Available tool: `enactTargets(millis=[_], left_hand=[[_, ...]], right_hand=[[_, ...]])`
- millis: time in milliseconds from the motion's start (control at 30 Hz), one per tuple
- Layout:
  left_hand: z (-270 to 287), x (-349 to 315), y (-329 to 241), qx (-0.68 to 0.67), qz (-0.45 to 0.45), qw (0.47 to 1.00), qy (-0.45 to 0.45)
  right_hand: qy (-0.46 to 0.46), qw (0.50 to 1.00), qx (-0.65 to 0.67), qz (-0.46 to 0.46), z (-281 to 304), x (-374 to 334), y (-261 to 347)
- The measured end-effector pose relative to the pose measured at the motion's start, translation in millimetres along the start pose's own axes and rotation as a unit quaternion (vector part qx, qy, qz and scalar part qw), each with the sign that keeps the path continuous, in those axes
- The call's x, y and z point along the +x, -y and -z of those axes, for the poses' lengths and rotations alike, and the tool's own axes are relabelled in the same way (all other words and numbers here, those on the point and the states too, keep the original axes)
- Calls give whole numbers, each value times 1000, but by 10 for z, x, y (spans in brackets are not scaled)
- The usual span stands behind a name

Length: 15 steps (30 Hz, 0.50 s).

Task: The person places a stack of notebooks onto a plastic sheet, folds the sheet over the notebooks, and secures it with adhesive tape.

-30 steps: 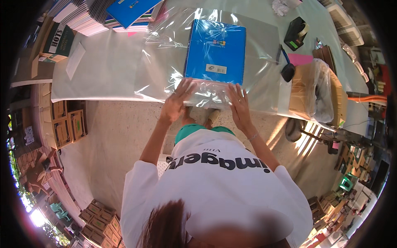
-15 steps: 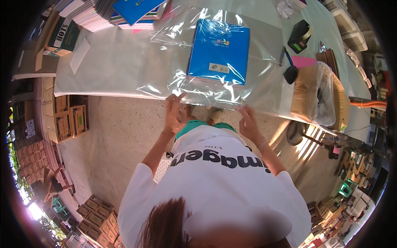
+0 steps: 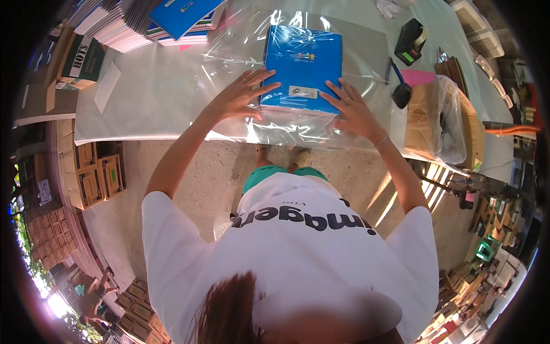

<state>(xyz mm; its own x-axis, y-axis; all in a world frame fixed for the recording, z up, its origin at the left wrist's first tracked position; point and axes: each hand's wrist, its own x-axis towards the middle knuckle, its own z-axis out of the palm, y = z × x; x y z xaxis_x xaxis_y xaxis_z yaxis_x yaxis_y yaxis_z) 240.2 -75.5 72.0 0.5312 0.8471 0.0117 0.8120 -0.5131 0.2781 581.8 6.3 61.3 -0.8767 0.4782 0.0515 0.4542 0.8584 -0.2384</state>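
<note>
- Notebook [image 3: 303, 63]: on the table [image 3: 154, 97], amid a clear plastic sheet [image 3: 292, 132].
- Your left hand [image 3: 236, 96] and right hand [image 3: 353, 110] have come up from the table's edge to either side of the notebook, so it now seems steadied.
- Fingers spread on both, pinching nothing.
- Flat, rectangular blue cover; glossy, crinkled plastic around it.

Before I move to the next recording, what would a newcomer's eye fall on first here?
Most likely the bright blue notebook at the upper middle, with glossy clear plastic spread around it on the pale table. Next come the spread left hand at its left edge and right hand at its lower right corner. The white T-shirt fills much of the lower middle.
</note>
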Motion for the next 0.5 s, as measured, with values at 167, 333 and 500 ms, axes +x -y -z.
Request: enactTargets(millis=[167, 333, 500], left_hand=[[-396, 175, -153, -34, 16, 989, -144], [-474, 42, -122, -183, 81, 969, -142], [-188, -125, -133, -185, 80, 974, -104]], right_hand=[[-98, 993, 63, -6, -247, 162, 75], [-63, 994, 86, -16, -165, 140, 77], [-15, 991, 130, -11, -38, 40, 35]])
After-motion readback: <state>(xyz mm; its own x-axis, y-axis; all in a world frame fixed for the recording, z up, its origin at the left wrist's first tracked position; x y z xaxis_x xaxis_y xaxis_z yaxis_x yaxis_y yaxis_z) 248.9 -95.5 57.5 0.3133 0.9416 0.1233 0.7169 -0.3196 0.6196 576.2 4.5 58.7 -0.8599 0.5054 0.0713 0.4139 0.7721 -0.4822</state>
